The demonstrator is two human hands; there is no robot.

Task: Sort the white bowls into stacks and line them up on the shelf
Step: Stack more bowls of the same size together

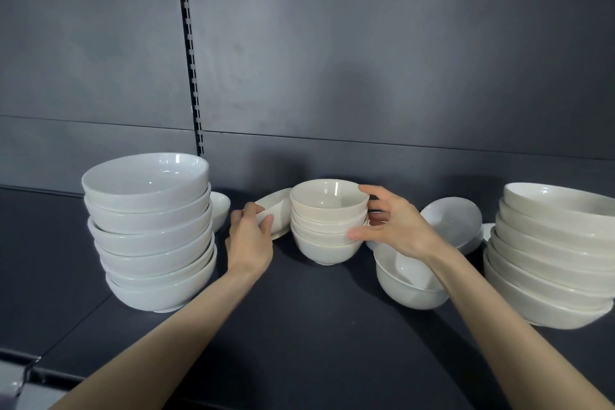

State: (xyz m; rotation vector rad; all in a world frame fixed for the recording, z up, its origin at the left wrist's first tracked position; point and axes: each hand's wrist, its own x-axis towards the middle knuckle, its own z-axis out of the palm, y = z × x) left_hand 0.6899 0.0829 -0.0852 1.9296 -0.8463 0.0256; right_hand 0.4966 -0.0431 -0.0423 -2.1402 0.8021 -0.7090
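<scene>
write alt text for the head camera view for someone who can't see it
A person's right hand grips a small stack of white bowls on a dark shelf, while the left hand holds a tilted shallow dish. Taller bowl stacks stand at left and right.

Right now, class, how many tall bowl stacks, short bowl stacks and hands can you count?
Tall bowl stacks: 2
Short bowl stacks: 2
Hands: 2
Total: 6
</scene>
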